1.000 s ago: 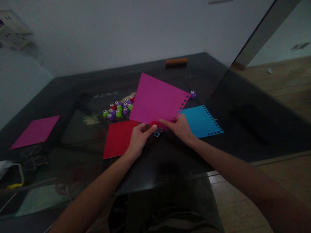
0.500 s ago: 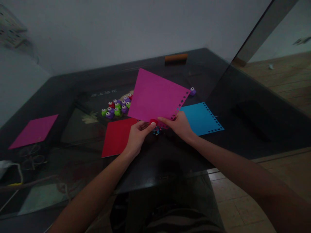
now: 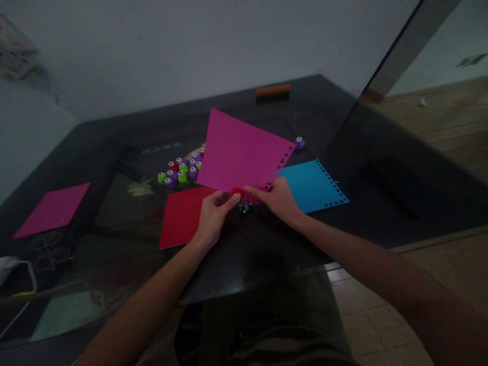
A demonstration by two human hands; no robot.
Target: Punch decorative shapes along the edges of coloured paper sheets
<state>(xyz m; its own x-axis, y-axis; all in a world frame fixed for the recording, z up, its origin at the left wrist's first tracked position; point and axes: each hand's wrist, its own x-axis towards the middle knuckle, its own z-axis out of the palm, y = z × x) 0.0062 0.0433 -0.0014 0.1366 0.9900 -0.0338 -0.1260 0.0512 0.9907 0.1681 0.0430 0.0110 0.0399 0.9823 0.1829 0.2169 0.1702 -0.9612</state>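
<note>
My left hand [image 3: 212, 212] is closed round a small red craft punch [image 3: 237, 192], its thumb on top. The punch sits at the near edge of a pink sheet of paper [image 3: 244, 152], which is raised and tilted above the table. Shaped holes run along the sheet's right edge and on to the near edge. My right hand [image 3: 280, 200] pinches that sheet near its lower right corner, thumb on top. Small blue and pale cut-out bits [image 3: 244, 206] lie beneath the punch. Under and beside my left wrist lies a red sheet [image 3: 181, 216].
A blue sheet [image 3: 307, 185] with punched edges lies right. Several green, purple and red punches [image 3: 183, 170] cluster behind the red sheet. One purple punch [image 3: 299, 143] stands apart. Another pink sheet [image 3: 55, 208] and clear-handled scissors [image 3: 51, 251] lie left. A brown roll [image 3: 273, 91] lies at the back.
The pink sheet, the red punch and both hands have shifted very slightly left in view, along with a small camera movement. Both grips look the same.
</note>
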